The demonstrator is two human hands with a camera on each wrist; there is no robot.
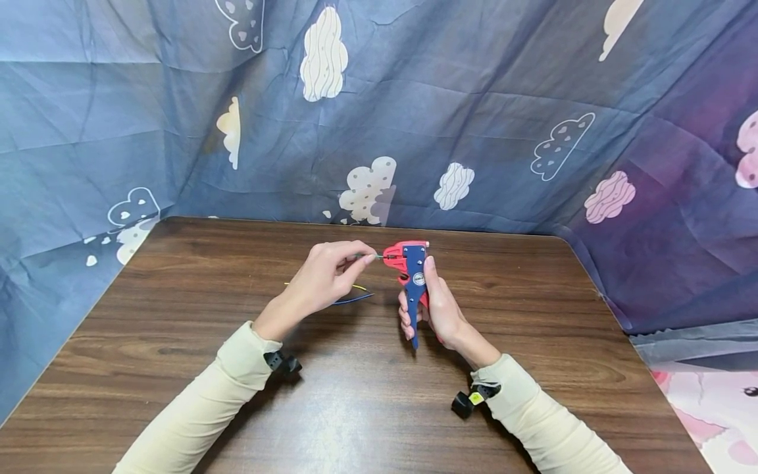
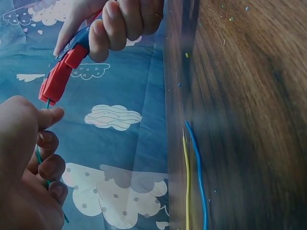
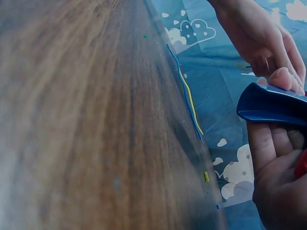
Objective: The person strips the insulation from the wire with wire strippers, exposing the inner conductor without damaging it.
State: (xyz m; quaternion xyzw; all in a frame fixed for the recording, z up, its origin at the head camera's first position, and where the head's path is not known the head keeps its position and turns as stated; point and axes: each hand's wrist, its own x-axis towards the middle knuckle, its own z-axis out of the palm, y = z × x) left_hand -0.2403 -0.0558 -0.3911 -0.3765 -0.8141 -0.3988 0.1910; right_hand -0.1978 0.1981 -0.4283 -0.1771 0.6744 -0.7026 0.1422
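Note:
My right hand (image 1: 445, 308) grips the handles of a blue and red wire stripper (image 1: 417, 260), held up above the table with its red nose facing left. My left hand (image 1: 320, 276) pinches a thin green wire (image 2: 48, 103) between thumb and forefinger. One end of that wire enters the stripper's nose, while its tail runs down past the curled fingers in the left wrist view. Below the hands, a yellow wire (image 2: 186, 177) and a blue wire (image 2: 198, 177) lie side by side on the table. Bare metal shows at the yellow wire's tip.
Small scraps lie on the brown wooden table (image 1: 355, 408), among them a yellow piece (image 3: 206, 177), a blue piece (image 3: 218, 206) and a green piece (image 3: 145, 36). A blue cloud-patterned curtain (image 1: 266, 184) hangs behind the table's far edge and along its sides.

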